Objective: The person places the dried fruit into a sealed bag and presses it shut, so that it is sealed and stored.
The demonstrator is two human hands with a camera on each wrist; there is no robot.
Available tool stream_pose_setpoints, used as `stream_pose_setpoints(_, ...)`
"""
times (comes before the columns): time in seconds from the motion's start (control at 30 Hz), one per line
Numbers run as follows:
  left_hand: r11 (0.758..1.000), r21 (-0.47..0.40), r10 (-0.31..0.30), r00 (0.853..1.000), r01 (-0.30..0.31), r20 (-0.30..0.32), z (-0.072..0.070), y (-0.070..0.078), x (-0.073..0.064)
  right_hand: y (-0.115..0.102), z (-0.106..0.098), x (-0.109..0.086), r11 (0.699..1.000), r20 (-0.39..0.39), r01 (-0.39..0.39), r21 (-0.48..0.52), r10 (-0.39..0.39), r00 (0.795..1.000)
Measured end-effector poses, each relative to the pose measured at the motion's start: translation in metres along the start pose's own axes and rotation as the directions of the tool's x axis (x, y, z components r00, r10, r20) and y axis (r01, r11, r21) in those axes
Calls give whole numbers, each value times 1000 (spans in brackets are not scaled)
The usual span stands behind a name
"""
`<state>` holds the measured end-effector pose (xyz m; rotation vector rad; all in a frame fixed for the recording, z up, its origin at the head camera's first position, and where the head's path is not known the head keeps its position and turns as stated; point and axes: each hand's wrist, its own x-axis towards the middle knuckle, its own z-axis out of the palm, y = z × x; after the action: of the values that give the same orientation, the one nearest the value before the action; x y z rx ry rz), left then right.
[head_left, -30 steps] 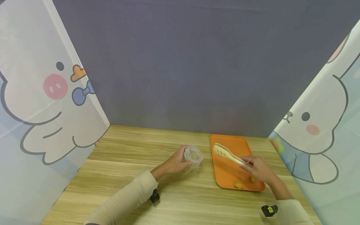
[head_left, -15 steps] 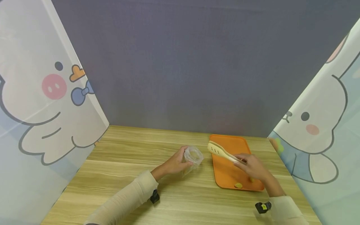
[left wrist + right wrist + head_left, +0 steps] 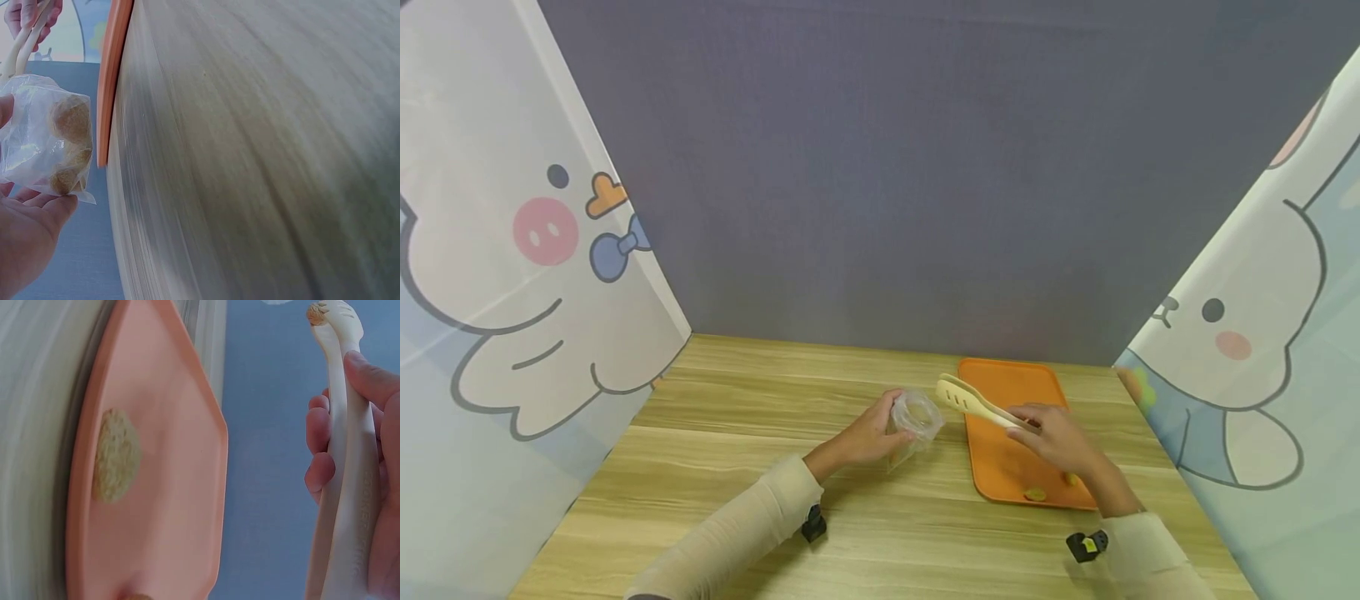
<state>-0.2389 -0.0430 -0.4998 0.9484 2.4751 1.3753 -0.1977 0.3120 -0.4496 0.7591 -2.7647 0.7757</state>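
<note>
Pointing leftward, long axis slanting away, cream tongs (image 3: 981, 408) gripped by right fingers (image 3: 317, 425), left fingers (image 3: 61, 209) holding bag (image 3: 31, 145).

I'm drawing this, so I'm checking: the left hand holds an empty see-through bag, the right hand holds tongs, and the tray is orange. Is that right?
Not quite: the bag isn't empty. The left wrist view shows brownish lumps inside it. The rest is right: the left hand holds it, the right hand holds tongs, and the tray is orange.
</note>
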Motion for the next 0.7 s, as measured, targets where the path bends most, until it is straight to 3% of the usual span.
stream_pose_setpoints(0.23, 1000, -20, -9, 1000, 9, 17, 0, -1, 1, -7, 6, 7, 999, -26, 43, 15, -42, 999)
stream_pose_setpoints(0.7, 1000, -20, 9, 1000, -9, 5, 1, -1, 3, -17, 14, 19, 994, 7, 80, 75, -81, 997)
